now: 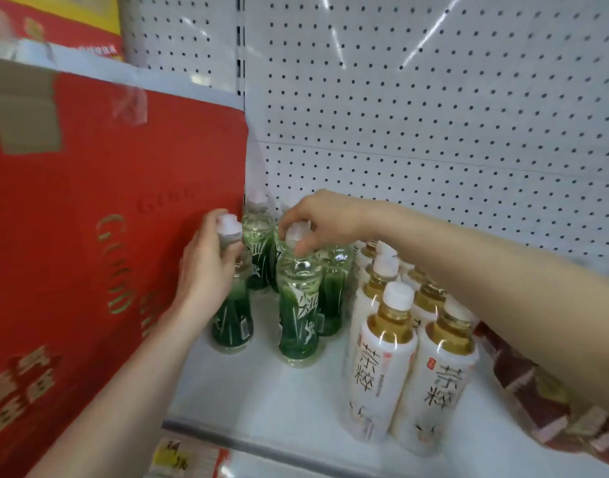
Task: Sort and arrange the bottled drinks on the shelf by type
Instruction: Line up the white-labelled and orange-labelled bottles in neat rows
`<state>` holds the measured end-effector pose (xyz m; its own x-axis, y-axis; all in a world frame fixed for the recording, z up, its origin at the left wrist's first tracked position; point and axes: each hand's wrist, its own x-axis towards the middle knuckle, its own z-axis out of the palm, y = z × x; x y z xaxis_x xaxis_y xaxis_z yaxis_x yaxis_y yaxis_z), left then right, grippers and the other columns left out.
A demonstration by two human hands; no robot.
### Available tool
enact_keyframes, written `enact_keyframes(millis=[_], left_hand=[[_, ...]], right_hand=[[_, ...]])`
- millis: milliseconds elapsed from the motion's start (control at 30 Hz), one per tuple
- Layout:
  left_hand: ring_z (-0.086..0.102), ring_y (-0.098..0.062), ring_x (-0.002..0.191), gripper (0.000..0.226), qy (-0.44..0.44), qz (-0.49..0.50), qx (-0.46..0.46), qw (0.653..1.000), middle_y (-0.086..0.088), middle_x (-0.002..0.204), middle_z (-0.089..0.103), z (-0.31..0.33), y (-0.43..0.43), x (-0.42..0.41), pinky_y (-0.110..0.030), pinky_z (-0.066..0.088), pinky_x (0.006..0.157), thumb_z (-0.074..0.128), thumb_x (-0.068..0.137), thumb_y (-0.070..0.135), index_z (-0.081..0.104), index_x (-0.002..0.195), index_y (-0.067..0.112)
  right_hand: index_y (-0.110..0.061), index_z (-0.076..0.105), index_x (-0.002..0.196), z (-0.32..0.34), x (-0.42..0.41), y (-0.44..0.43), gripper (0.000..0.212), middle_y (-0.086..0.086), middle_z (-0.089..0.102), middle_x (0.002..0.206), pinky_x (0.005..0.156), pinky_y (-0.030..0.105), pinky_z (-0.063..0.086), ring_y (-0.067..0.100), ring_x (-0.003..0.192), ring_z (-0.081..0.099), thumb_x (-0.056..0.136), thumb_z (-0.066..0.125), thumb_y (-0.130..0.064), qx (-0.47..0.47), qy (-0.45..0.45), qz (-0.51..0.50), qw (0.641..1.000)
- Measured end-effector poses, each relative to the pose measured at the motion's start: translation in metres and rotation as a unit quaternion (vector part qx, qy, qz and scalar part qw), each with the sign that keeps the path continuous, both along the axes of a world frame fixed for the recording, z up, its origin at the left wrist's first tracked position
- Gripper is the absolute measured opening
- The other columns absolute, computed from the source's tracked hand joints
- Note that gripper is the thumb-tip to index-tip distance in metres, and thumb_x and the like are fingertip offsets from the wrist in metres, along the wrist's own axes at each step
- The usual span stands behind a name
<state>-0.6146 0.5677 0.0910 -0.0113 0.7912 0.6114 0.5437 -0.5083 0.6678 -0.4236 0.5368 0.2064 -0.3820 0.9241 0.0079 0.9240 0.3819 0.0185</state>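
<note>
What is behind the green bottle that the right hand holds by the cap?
Behind the green bottle, more green bottles stand before the white pegboard back panel. The right hand covers part of that row, so their count cannot be told.

shelf: white shelf board (261,401), all bottles on it upright
left cluster: green bottles (334,298), two rows deep
front pair: left front bottle (230,322) gripped at the neck by my left hand (206,270); right front bottle (298,322) pinched at the cap by my right hand (320,219)
right of them: white-label tea bottles (379,374), two rows, just beside the green ones
far right: red-brown packs (537,391), partly behind my arm
front lip: yellow price tag (172,457)
</note>
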Motion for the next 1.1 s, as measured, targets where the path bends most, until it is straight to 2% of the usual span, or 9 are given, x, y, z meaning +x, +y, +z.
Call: enact_keyframes(millis=[100, 200, 300, 467, 567, 733, 867, 967, 1100], left_hand=[[0.057, -0.016, 0.097, 0.049, -0.004, -0.036, 0.002, 0.999, 0.001, 0.113, 0.062, 0.001, 0.029, 0.012, -0.02, 0.037, 0.078, 0.069, 0.088, 0.007, 0.05, 0.133, 0.016], [0.06, -0.019, 0.102, 0.049, -0.008, -0.038, -0.02, 0.999, -0.002, 0.117, 0.064, 0.005, 0.051, 0.019, -0.024, 0.04, 0.081, 0.069, 0.088, 0.006, 0.05, 0.132, 0.016], [0.059, -0.02, 0.105, 0.048, -0.001, -0.047, -0.034, 0.998, -0.004, 0.12, 0.063, 0.01, 0.063, 0.023, -0.028, 0.042, 0.085, 0.068, 0.089, 0.006, 0.049, 0.132, 0.015], [0.058, -0.016, 0.101, 0.045, 0.031, -0.063, -0.051, 0.996, -0.002, 0.12, 0.062, 0.013, 0.065, 0.021, -0.02, 0.038, 0.079, 0.063, 0.094, 0.012, 0.046, 0.135, 0.015], [0.063, -0.023, 0.107, 0.048, 0.08, -0.067, -0.062, 0.993, -0.002, 0.123, 0.065, 0.023, 0.064, 0.016, -0.027, 0.043, 0.082, 0.062, 0.095, 0.022, 0.046, 0.14, 0.019], [0.064, -0.028, 0.11, 0.053, 0.151, 0.011, -0.051, 0.987, -0.003, 0.122, 0.069, 0.036, 0.054, 0.018, -0.035, 0.046, 0.089, 0.072, 0.086, 0.036, 0.052, 0.135, 0.031], [0.058, -0.035, 0.119, 0.056, 0.17, 0.007, -0.073, 0.983, -0.009, 0.131, 0.063, 0.039, 0.046, 0.024, -0.041, 0.043, 0.097, 0.064, 0.094, 0.025, 0.042, 0.145, 0.025], [0.057, -0.035, 0.12, 0.052, 0.162, 0.014, -0.06, 0.985, -0.009, 0.132, 0.062, 0.037, 0.049, 0.022, -0.04, 0.043, 0.095, 0.064, 0.093, 0.021, 0.046, 0.142, 0.022], [0.053, -0.027, 0.125, 0.053, 0.112, 0.022, 0.042, 0.993, -0.008, 0.14, 0.053, 0.033, 0.036, 0.029, -0.035, 0.039, 0.104, 0.064, 0.09, 0.006, 0.051, 0.141, 0.012]], right_hand=[[-0.027, 0.061, 0.131, -0.005, -0.006, 0.025, 0.046, -0.012, 0.051, 0.102, 0.082, 0.023, 0.033, 0.011, 0.091, 0.048, 0.087, 0.072, -0.034, 0.038, -0.001, 0.01, 0.999], [-0.028, 0.06, 0.132, -0.007, -0.007, 0.052, 0.048, 0.002, 0.063, 0.12, 0.091, 0.029, 0.04, 0.021, 0.105, 0.056, 0.086, 0.073, -0.032, 0.033, -0.009, 0.001, 0.999], [-0.025, 0.06, 0.132, -0.005, 0.0, 0.069, 0.048, 0.002, 0.064, 0.128, 0.099, 0.033, 0.039, 0.023, 0.119, 0.054, 0.087, 0.073, -0.029, 0.031, -0.025, -0.008, 0.999], [-0.027, 0.061, 0.131, 0.0, 0.006, 0.083, 0.043, 0.003, 0.062, 0.127, 0.086, 0.027, 0.038, 0.019, 0.105, 0.053, 0.089, 0.069, -0.036, 0.007, -0.003, 0.0, 1.0], [-0.026, 0.06, 0.132, 0.0, 0.003, 0.087, 0.045, 0.006, 0.059, 0.129, 0.086, 0.029, 0.039, 0.023, 0.106, 0.055, 0.09, 0.068, -0.039, 0.011, -0.015, 0.005, 1.0], [-0.02, 0.058, 0.134, 0.003, 0.008, 0.087, 0.06, 0.003, 0.061, 0.125, 0.083, 0.029, 0.039, 0.018, 0.096, 0.052, 0.084, 0.07, -0.051, 0.003, -0.013, -0.026, 1.0], [-0.017, 0.055, 0.137, 0.002, 0.009, 0.083, 0.062, 0.004, 0.064, 0.12, 0.08, 0.028, 0.042, 0.018, 0.092, 0.052, 0.086, 0.069, -0.049, -0.007, -0.029, -0.021, 0.999], [-0.017, 0.055, 0.135, 0.001, 0.009, 0.082, 0.059, 0.005, 0.065, 0.116, 0.08, 0.03, 0.045, 0.019, 0.092, 0.054, 0.087, 0.068, -0.048, -0.005, -0.028, -0.03, 0.999], [-0.015, 0.05, 0.132, 0.012, 0.026, 0.072, 0.046, 0.004, 0.065, 0.116, 0.086, 0.035, 0.049, 0.021, 0.096, 0.057, 0.096, 0.057, -0.043, 0.013, 0.022, -0.064, 0.998]])
